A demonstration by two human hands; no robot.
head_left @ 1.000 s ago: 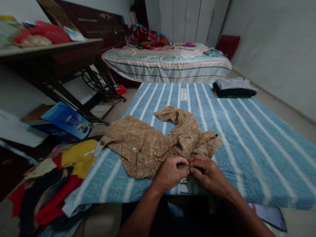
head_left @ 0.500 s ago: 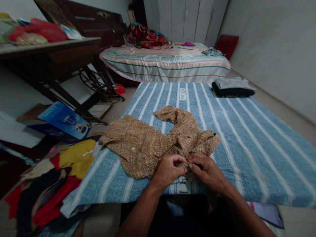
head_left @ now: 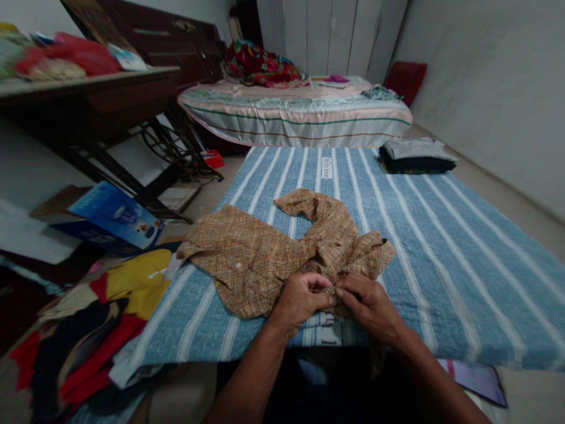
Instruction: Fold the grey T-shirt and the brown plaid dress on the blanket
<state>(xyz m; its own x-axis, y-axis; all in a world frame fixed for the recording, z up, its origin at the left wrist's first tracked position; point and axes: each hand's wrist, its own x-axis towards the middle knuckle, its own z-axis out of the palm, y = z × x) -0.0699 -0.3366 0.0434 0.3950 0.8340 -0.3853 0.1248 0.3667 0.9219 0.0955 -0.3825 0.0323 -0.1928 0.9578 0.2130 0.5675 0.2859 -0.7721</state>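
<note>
A brown checked shirt [head_left: 251,253] lies crumpled on a blue-and-white striped cloth [head_left: 282,165] that covers the table. At its near edge, my left hand [head_left: 304,297] pinches the fabric between thumb and forefinger. Close beside it, my right hand [head_left: 368,300] is closed on the same shirt, fingertips almost meeting those of the left. A small pale button shows on the left part of the shirt. One sleeve curls toward the far side, and a strip of cloth hangs over the near edge below my right hand. The exact spot being pinched is partly hidden by my fingers.
Folded clothes [head_left: 417,156] are stacked at the table's far right corner. Loose clothes [head_left: 101,330] heap up at the left, near a blue box [head_left: 117,215]. A treadle sewing table [head_left: 88,88] stands at left, a bed [head_left: 295,118] beyond. A phone [head_left: 479,380] lies lower right.
The fingers of my right hand have drawn closer together at the shirt's edge. My left hand has shifted only slightly, and the shirt lies almost the same.
</note>
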